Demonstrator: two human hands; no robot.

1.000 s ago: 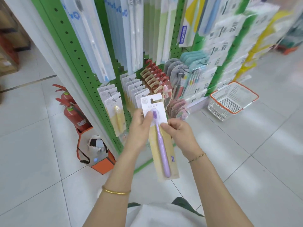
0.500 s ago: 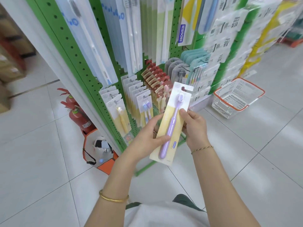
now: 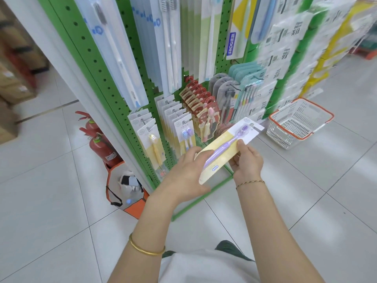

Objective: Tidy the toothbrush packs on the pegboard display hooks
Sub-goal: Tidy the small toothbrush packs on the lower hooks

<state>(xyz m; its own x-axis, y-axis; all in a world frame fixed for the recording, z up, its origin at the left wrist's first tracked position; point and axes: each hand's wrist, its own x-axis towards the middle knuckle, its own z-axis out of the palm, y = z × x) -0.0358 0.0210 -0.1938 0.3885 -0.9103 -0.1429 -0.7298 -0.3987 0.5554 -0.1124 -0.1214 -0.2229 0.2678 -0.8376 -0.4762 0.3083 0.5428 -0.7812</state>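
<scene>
Has swung the toothbrush pack (image 3: 222,148) further over since half a second ago: then steeply slanted, now closer to level, with the brush head pointing up and right. Grips the pack's lower end with the left hand (image 3: 187,172), thumb across the front of the card. Pinches the right edge near the middle with the right hand (image 3: 247,160), thumb on top. Holds the pack in the air just in front of the lowest hooks of the green pegboard (image 3: 98,64), on none of them. On the floor to the right: white wire basket (image 3: 285,108) with orange rim, showing only its own mesh inside. At the pegboard's foot on the left: orange bag (image 3: 132,207), holding a black-and-white item that cannot be identified.
</scene>
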